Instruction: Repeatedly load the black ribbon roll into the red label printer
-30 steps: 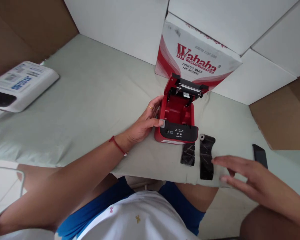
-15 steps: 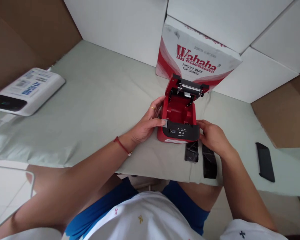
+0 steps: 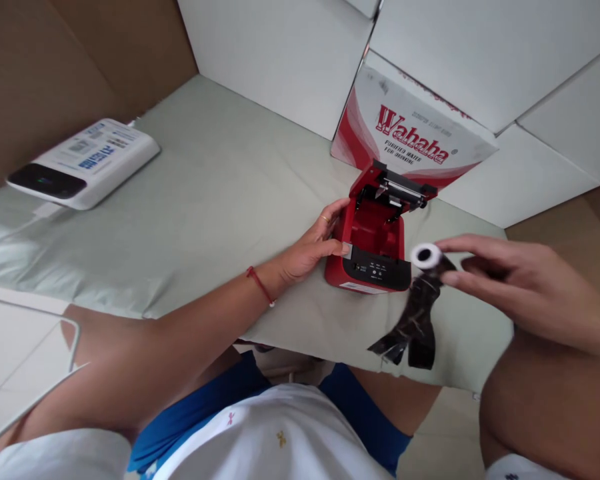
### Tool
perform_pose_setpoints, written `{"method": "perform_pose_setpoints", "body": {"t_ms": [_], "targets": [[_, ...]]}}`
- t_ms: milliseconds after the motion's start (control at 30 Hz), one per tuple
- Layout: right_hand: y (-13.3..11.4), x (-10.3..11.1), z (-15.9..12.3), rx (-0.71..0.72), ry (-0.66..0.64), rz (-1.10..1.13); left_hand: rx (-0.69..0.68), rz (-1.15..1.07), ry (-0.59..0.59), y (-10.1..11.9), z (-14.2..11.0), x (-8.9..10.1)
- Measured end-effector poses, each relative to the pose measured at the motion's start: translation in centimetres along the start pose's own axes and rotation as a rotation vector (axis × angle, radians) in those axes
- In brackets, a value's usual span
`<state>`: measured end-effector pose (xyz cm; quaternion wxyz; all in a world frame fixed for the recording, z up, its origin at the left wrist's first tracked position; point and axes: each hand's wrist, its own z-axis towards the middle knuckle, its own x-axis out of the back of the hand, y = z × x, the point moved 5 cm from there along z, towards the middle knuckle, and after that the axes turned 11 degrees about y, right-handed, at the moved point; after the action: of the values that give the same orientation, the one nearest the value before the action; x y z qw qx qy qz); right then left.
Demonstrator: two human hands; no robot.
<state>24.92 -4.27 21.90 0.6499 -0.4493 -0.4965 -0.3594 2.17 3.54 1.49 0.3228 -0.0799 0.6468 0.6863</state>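
Note:
A red and black receipt printer [image 3: 376,265] stands on the cloth-covered table with its lid [image 3: 397,187] tilted up, its red inner compartment exposed. My left hand [image 3: 320,245] grips its left side, the thumb on a grey latch at the front corner and the fingers along the side wall. To the right of the printer, my right hand [image 3: 520,280] pinches a small paper roll [image 3: 427,256] between thumb and fingers, raised toward the camera. Its white ring-shaped end with a dark core faces me. Dark glossy strips [image 3: 414,320] trail below the roll; how they join it is unclear.
A red and white Wahaha carton [image 3: 415,127] stands right behind the printer against white boxes [image 3: 280,60]. On the left lies a white device with a black panel [image 3: 85,163], a cable at its end. Brown cardboard [image 3: 80,53] walls the left side. The table's front edge is near my lap.
My right hand has left the printer's right side and now holds up a paper roll, closer to the camera. The dark strips have shifted. My left hand stays on the printer.

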Motion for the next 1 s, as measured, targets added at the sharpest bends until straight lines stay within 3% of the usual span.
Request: {"method": "perform_pose_setpoints", "body": {"t_ms": [133,233,467,567,667,800,933,1000], "targets": [[-2.4,-4.8,5.3,-0.068,-0.008,-0.042,-0.028,0.026,0.0,0.0,0.0,0.0],[-2.9,-7.7,7.8,-0.049,-0.084,-0.142,-0.028,0.045,-0.008,-0.2,0.1,-0.1],[-2.3,-10.0,9.6,-0.021,-0.286,-0.327,-0.08,0.152,-0.014,0.5,-0.1,-0.1],[-2.4,-10.4,9.7,0.013,-0.346,-0.356,-0.345,0.397,-0.017,2.3,-1.5,-0.6],[-2.4,-10.6,9.7,0.022,-0.347,-0.321,-0.649,0.626,-0.105,3.3,-3.6,-2.1],[-2.1,-10.4,9.5,0.022,-0.323,-0.25,-0.843,0.853,-0.159,2.9,-5.4,-3.5],[-3.0,-8.0,8.3,0.04,-0.191,-0.083,-1.123,0.988,-0.084,3.7,-6.5,-4.5],[-3.6,-5.6,7.5,0.02,-0.002,0.063,-1.246,1.036,-0.005,4.5,-7.0,-4.8]]}}
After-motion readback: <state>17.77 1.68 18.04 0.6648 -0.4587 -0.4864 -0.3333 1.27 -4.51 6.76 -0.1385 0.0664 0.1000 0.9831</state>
